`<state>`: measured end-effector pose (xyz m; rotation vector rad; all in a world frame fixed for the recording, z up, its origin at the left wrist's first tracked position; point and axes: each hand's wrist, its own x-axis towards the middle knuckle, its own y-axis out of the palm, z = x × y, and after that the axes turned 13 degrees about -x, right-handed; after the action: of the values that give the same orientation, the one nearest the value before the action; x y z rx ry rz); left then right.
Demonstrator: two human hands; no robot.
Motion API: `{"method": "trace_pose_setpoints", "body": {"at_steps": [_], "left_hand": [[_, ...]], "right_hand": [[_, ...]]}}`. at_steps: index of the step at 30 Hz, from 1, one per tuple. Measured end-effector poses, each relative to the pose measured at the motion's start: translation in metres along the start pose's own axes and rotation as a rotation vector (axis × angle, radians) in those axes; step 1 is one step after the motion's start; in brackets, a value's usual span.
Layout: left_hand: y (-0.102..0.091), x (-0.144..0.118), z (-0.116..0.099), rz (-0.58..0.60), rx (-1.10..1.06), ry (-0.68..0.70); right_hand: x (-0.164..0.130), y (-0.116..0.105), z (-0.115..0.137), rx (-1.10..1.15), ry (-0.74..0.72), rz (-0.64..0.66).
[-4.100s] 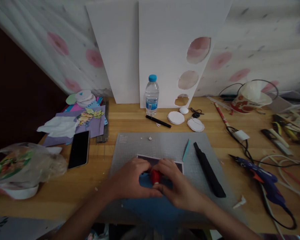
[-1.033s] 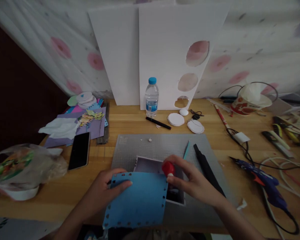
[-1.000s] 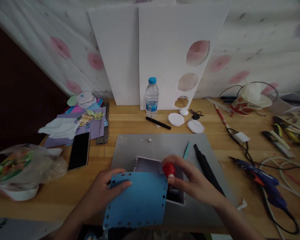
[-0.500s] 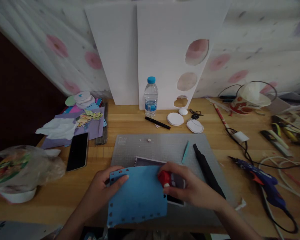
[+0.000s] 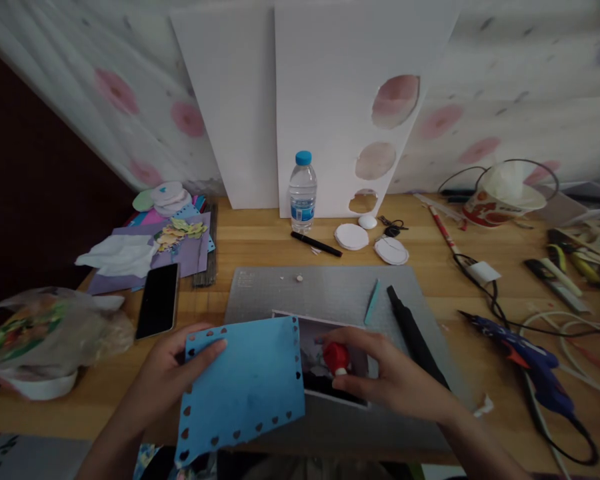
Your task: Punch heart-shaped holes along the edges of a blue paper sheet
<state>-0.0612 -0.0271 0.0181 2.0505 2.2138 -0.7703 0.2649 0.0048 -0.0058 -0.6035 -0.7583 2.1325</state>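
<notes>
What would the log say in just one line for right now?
left hand: holds blue punched sheet, lifted | right hand: grips red-capped glue stick over photo card | base: grey cutting mat

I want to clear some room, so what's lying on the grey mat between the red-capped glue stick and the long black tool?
In the head view, only the right hand holding the red-capped glue stick fills that stretch; beyond its knuckles the grey cutting mat is bare up to the long black tool.
</notes>
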Motion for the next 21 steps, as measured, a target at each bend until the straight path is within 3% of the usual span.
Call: {"method": "trace_pose_setpoints", "body": {"at_steps": [12,21], "left_hand": [[0.017,-0.003,-0.004,0.072,-0.061,-0.031],[0.024,0.002,-0.006,0.086,0.012,0.042]], "right_hand": [[0.001,0.0,0.005,0.13,-0.077,0.067],[0.004,-0.001,0.009,0.115,-0.077,0.083]]}}
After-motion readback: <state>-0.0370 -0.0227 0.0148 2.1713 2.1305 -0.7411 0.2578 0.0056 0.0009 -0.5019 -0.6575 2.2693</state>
